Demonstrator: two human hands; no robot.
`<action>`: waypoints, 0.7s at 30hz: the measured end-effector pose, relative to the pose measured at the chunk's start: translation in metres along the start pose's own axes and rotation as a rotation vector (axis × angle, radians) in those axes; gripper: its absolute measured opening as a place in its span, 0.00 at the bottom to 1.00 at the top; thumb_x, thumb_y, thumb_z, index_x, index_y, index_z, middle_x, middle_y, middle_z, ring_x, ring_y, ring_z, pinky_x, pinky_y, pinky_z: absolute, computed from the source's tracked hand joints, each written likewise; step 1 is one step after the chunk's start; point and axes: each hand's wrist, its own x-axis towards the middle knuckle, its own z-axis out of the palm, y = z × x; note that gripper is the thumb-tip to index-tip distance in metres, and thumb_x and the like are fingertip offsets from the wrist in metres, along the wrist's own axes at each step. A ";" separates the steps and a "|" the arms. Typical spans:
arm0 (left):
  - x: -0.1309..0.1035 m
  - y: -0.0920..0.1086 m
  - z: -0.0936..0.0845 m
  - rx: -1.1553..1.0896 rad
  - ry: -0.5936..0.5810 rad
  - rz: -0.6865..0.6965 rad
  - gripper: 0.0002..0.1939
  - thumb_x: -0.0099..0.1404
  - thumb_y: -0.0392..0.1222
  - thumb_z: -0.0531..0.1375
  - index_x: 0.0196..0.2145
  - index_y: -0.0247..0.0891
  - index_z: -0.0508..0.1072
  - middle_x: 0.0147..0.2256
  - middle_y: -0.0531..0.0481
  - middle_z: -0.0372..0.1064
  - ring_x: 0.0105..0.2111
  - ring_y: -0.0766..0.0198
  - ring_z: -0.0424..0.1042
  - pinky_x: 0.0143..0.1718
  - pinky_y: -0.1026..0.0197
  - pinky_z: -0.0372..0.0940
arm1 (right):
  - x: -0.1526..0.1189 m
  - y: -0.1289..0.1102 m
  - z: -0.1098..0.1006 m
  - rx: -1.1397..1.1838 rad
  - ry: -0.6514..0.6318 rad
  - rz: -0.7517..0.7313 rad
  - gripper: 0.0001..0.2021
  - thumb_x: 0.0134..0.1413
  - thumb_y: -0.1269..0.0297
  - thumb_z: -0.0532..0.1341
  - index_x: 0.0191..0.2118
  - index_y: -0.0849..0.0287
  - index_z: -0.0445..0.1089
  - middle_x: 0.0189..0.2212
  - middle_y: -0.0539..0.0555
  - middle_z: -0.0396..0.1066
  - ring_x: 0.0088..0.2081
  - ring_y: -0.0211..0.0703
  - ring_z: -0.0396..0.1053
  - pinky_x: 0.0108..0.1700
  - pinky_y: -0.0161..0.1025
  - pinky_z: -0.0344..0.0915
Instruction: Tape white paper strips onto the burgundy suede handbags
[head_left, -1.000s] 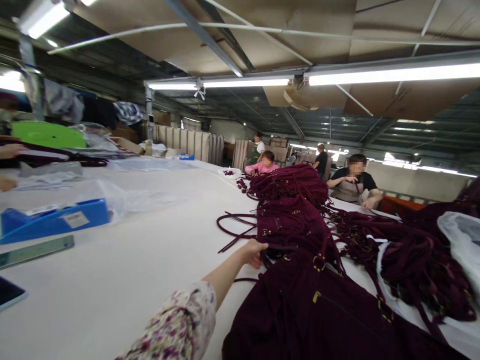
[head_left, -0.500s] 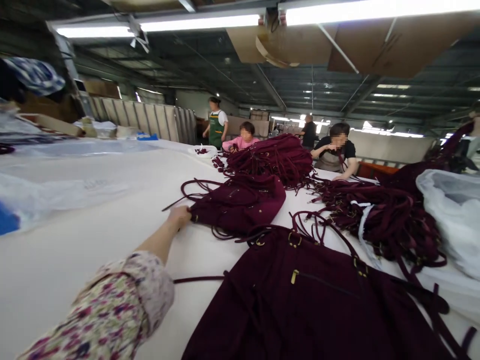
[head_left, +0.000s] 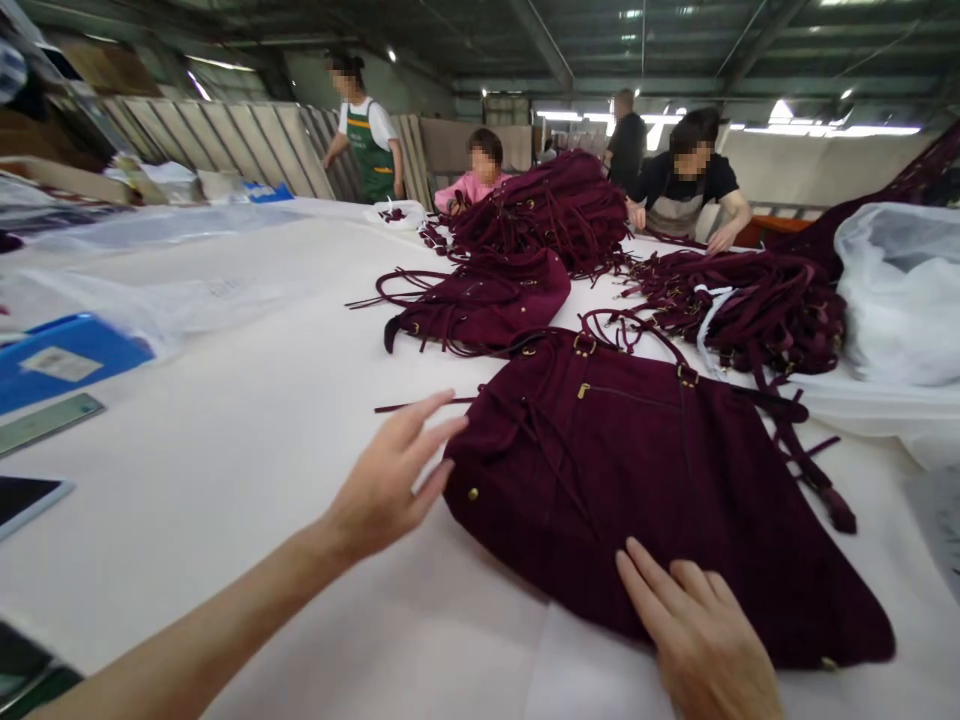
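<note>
A dark maroon bag [head_left: 637, 440] with a gold zip pull and brass rings lies flat on the white table [head_left: 300, 480]. My left hand [head_left: 397, 470] is at its left edge, fingers spread, holding nothing. On the bag's lower front rests my right hand [head_left: 697, 620], palm down with fingers extended. Behind this bag lies a second maroon bag [head_left: 495, 300], its handles and thin cords trailing left.
Maroon bags form a pile [head_left: 547, 215] at the back, with a heap of straps [head_left: 757, 310] at right. Beside it is a white plastic sack [head_left: 900, 300]. A blue packet [head_left: 75, 355] and phone-like items lie left. Several people stand or sit beyond.
My left hand has let go of the second bag and come back to the nearer one. My right hand has come into view on the nearer bag. The camera view has tilted down.
</note>
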 end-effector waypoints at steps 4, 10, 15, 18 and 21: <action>-0.031 0.078 0.022 0.039 -0.272 0.272 0.29 0.66 0.37 0.53 0.64 0.45 0.54 0.66 0.48 0.46 0.65 0.50 0.43 0.65 0.40 0.37 | -0.002 0.004 -0.002 -0.031 -0.067 0.009 0.27 0.52 0.76 0.54 0.59 0.56 0.65 0.60 0.50 0.62 0.41 0.50 0.64 0.40 0.47 0.60; 0.002 0.078 0.086 0.144 -0.220 0.214 0.31 0.68 0.28 0.46 0.65 0.49 0.50 0.67 0.48 0.43 0.67 0.51 0.36 0.63 0.36 0.30 | 0.029 0.031 -0.005 -0.043 -0.127 0.026 0.25 0.56 0.74 0.54 0.59 0.56 0.63 0.58 0.51 0.64 0.42 0.48 0.61 0.41 0.45 0.55; 0.027 0.084 0.083 0.078 -0.231 0.211 0.32 0.62 0.25 0.49 0.63 0.40 0.55 0.66 0.40 0.43 0.66 0.47 0.39 0.63 0.35 0.35 | 0.051 0.054 0.000 -0.038 -0.135 0.040 0.24 0.55 0.75 0.55 0.58 0.56 0.65 0.57 0.51 0.65 0.43 0.48 0.61 0.43 0.44 0.53; 0.010 0.116 0.071 -0.119 -0.315 0.298 0.27 0.62 0.29 0.51 0.60 0.36 0.60 0.63 0.38 0.50 0.63 0.51 0.49 0.62 0.46 0.48 | 0.053 0.058 0.000 -0.001 -0.160 0.040 0.25 0.54 0.74 0.55 0.58 0.57 0.65 0.57 0.53 0.65 0.44 0.49 0.61 0.43 0.44 0.54; -0.011 0.148 0.068 -0.285 -0.429 0.347 0.25 0.64 0.39 0.53 0.58 0.33 0.59 0.60 0.35 0.55 0.60 0.52 0.55 0.61 0.49 0.53 | 0.063 0.069 -0.007 0.041 -0.283 0.014 0.24 0.54 0.73 0.55 0.57 0.55 0.66 0.53 0.54 0.69 0.44 0.49 0.63 0.42 0.41 0.56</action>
